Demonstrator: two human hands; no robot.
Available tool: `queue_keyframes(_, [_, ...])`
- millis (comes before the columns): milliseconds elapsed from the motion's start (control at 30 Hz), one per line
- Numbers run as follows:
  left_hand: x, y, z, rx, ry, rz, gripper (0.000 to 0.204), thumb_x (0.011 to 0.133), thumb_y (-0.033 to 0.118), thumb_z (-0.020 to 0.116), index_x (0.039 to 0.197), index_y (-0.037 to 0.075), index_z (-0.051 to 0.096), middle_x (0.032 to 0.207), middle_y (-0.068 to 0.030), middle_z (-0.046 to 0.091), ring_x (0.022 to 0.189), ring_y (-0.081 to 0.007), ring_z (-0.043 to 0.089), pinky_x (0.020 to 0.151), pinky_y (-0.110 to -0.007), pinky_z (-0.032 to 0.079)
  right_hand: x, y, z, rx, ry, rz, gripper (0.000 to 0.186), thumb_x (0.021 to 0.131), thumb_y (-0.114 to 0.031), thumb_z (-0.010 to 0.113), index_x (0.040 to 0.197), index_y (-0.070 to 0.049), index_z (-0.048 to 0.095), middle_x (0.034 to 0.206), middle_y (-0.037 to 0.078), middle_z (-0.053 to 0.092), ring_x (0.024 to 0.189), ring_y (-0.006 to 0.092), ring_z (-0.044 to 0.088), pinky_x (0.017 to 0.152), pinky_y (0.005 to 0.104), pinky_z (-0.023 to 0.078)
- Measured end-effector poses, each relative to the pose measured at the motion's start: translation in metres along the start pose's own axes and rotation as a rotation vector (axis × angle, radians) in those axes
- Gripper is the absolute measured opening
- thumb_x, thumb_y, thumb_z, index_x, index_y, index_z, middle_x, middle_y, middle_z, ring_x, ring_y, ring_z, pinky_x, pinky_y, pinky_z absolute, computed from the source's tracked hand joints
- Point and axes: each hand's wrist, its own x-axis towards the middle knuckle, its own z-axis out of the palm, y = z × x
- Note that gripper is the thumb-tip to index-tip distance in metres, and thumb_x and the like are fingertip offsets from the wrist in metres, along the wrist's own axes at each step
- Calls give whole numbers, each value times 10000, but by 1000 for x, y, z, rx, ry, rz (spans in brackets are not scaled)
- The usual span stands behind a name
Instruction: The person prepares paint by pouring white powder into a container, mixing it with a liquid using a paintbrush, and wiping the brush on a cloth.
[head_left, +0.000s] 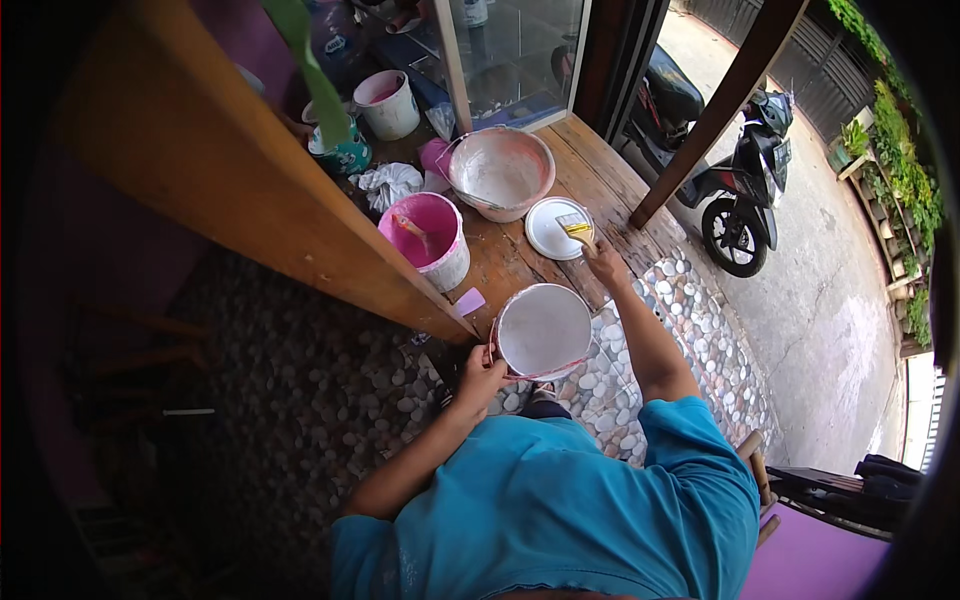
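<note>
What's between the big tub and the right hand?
The white lid and the held brush come between the tub and right hand in the head view.

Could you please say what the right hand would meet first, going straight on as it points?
Past the brush it holds, the right hand would likely meet the white lid first, though depth is unclear.

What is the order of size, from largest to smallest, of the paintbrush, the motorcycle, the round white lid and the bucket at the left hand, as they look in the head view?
1. Motorcycle
2. Bucket at the left hand
3. Round white lid
4. Paintbrush
</note>
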Motion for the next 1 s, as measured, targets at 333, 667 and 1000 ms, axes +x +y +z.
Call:
queue_keyframes(333, [-37,16,3,40,-17,13,420,841,-40,448,1259,-39,405,1144,-139,524,905,-183,626,775,-309,554,-11,36,26,-6,190,-152,501,836,-377,621,1173,-13,549,1103,256,594,999,408,584,880,449,463])
queue_keyframes(667, [-66,7,-58,87,-192,-51,387,857,-43,461,1243,-39,432,1081,-134,567,811,-175,658,715,-272,548,-152,74,30,203,304,93,493,869,-330,620,1175,47,531,1055,234,599,928,323,619,808,384,498])
queue_keyframes(1000, [-106,-11,-198,28,-321,52,396,843,-87,448,1238,-60,443,1142,-139,541,920,-187,627,745,-310,570,-297,26,144,207,238,209,472,895,-323,589,1145,73,528,941,204,651,829,276,645,751,357,507])
